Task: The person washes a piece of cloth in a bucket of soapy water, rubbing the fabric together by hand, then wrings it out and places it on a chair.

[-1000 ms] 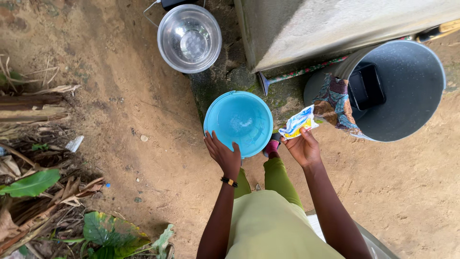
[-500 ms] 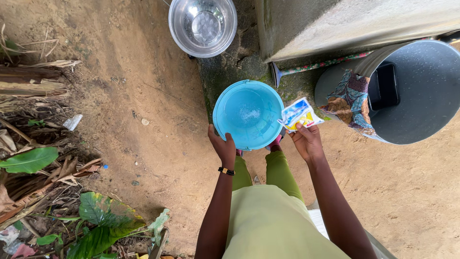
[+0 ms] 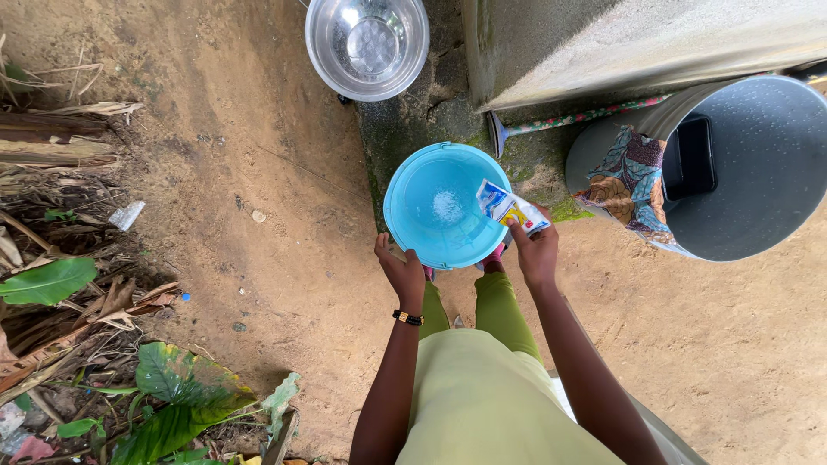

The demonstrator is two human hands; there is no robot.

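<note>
On bare brown earth beside a concrete wall, a large grey tub [image 3: 758, 172] with a patterned cloth [image 3: 624, 176] draped over its rim stands to my right, a steel bowl [image 3: 368, 45] ahead. Between them I hold a blue plastic basin [image 3: 439, 202], my left hand [image 3: 401, 271] closed on its near rim. My right hand [image 3: 536, 250] pinches a small blue, white and yellow sachet [image 3: 510, 207], tilted over the basin's right edge.
</note>
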